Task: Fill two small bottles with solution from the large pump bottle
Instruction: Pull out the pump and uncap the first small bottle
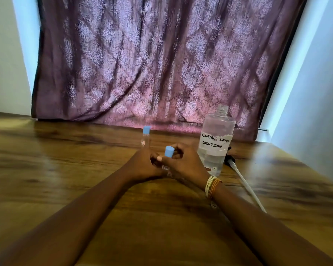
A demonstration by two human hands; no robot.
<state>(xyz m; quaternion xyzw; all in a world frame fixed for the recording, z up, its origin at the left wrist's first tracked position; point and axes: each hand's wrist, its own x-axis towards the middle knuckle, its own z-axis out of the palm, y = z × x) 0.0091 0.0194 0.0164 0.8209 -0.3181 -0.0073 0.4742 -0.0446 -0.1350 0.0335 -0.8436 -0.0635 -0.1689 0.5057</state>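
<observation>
Both hands meet at the middle of the wooden table (65, 169) around one small clear bottle (166, 167) with a blue cap (169, 151). My left hand (142, 166) wraps the bottle's body. My right hand (185, 162) pinches the blue cap between thumb and fingers. A second small bottle (145, 140) with a blue cap stands upright just behind my left hand. The large clear bottle (215, 143), labelled "contact lens solution", stands to the right with its neck open and liquid in its lower part. Its pump head and long white tube (246, 185) lie on the table beside it.
A purple patterned curtain (161, 64) hangs behind the table's far edge. Pale walls stand at the left and right. Several bangles circle my right wrist (211, 186).
</observation>
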